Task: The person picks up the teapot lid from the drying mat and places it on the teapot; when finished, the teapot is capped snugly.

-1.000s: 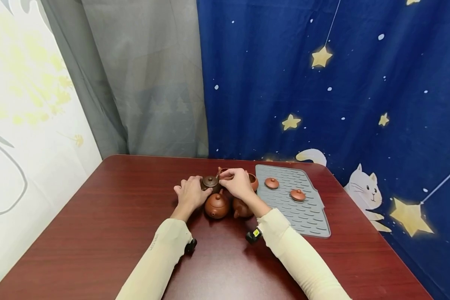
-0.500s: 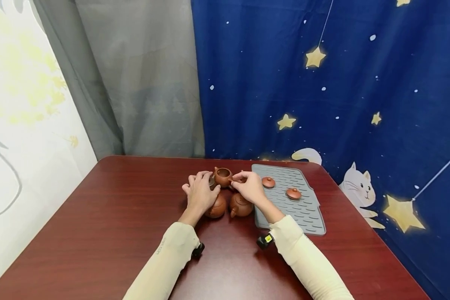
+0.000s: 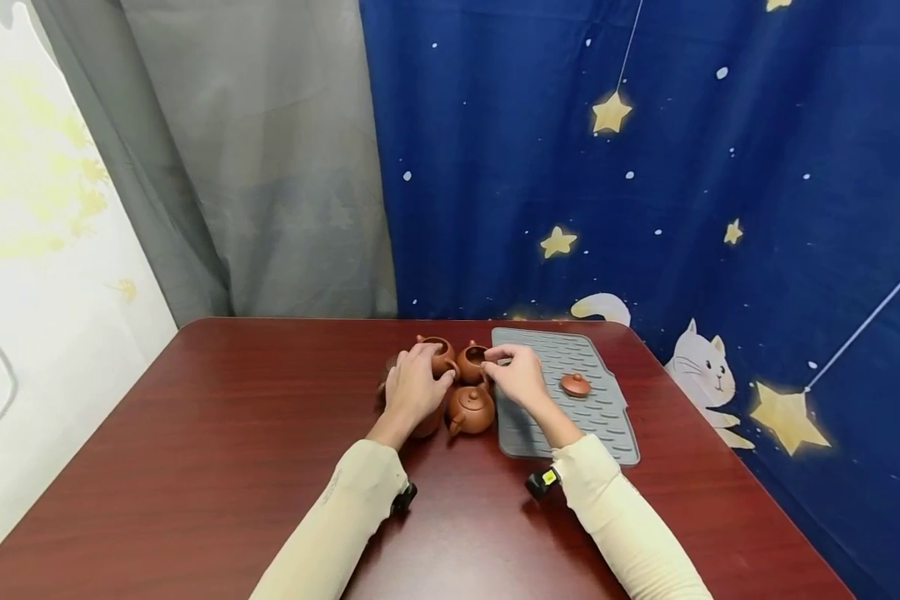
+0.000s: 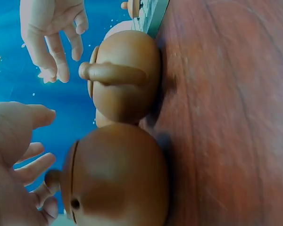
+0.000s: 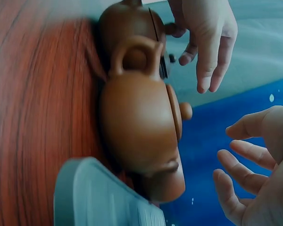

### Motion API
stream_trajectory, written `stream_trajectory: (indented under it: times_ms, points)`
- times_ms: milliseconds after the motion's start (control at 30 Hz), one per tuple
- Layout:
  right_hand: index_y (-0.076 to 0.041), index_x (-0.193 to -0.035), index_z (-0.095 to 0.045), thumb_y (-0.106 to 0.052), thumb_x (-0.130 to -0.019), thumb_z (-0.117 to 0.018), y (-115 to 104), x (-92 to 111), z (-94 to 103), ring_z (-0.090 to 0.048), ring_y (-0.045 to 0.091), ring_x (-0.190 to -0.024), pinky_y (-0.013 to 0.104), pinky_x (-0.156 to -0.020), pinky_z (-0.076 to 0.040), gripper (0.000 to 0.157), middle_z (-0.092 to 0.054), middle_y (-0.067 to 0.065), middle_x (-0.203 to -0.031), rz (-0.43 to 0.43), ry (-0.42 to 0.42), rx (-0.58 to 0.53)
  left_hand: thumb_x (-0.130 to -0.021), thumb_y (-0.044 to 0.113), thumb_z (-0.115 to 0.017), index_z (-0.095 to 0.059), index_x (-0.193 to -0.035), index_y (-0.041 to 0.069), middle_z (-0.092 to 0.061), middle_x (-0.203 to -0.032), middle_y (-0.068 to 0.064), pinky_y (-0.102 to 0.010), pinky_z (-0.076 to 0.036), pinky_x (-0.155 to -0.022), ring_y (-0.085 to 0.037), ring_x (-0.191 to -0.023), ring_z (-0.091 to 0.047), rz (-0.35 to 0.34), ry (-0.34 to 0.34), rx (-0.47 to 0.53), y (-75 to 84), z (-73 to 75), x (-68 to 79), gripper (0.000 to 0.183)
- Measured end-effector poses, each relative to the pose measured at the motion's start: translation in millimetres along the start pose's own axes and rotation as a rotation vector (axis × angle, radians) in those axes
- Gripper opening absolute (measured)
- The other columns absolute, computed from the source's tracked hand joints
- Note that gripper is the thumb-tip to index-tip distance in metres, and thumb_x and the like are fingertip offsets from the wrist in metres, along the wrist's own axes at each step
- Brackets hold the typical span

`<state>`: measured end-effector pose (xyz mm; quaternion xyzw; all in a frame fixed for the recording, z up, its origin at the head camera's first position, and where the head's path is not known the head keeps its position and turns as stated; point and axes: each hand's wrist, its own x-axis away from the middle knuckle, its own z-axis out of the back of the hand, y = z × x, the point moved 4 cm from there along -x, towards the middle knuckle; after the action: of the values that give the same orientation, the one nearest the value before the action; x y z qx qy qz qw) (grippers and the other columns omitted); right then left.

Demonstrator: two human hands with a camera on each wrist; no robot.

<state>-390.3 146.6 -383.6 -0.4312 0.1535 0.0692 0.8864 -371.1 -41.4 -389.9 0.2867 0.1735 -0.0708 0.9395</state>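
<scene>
My left hand (image 3: 414, 385) hovers over the left side of a cluster of small clay teapots, fingers loosely bent and holding nothing. Beneath it sits a lidded reddish-brown teapot (image 4: 118, 174), mostly hidden in the head view. A lidless teapot (image 3: 444, 360) stands just beyond its fingers. Above the cluster's right edge, my right hand (image 3: 516, 375) has relaxed, spread fingers with nothing seen between them. It is nearest another lidless teapot (image 3: 471, 363) and a lidded one (image 3: 471, 410). A darker brown teapot (image 5: 127, 26) is partly covered by the left hand.
A grey ridged mat (image 3: 607, 425) lies to the right of the teapots. One loose clay lid (image 3: 575, 384) rests on it; the right hand blocks the mat's left part. Wood-grain table (image 3: 270, 417) surrounds the cluster. Curtains (image 3: 480, 167) hang behind the far edge.
Both hands have shifted right across the teapots. My right hand has left the dark teapot's side and come over the mat's edge, covering one lid. The head view has turned slightly right.
</scene>
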Motion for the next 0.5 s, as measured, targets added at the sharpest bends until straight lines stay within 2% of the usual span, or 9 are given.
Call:
stream_trajectory:
  times_ms: [100,300,500]
  points:
    - [-0.005,-0.099,-0.078,-0.013,-0.084,-0.074,7,-3,6.1,-0.066,0.02,-0.083,0.03,-0.065,-0.05,0.017,-0.073,0.006,-0.097,-0.02,0.0,-0.019,-0.09,0.037,-0.072,-0.061,-0.136,0.018,-0.058,-0.138,-0.002,-0.051,-0.044,-0.096,-0.031,-0.119,-0.052,0.004,-0.034,-0.018,6.3,-4.1,-4.6,0.051]
    - [-0.008,-0.095,-0.078,-0.012,-0.084,-0.074,17,-8,21.8,-0.067,0.022,-0.085,0.034,-0.07,-0.051,0.013,-0.074,0.006,-0.091,-0.042,0.052,0.017,-0.091,0.042,-0.07,-0.055,-0.141,0.021,-0.056,-0.141,-0.002,-0.052,-0.042,-0.1,-0.031,-0.126,-0.048,0.046,-0.125,-0.041,16.3,-12.9,-12.8,0.057]
    - [-0.011,-0.092,-0.078,-0.014,-0.083,-0.074,29,-15,28.0,-0.068,0.021,-0.087,0.036,-0.074,-0.052,0.011,-0.075,0.003,-0.09,-0.071,0.072,0.043,-0.091,0.04,-0.07,-0.052,-0.143,0.019,-0.052,-0.144,-0.002,-0.052,-0.039,-0.101,-0.034,-0.128,-0.044,0.065,-0.141,-0.026,19.4,-20.7,-17.6,0.059]
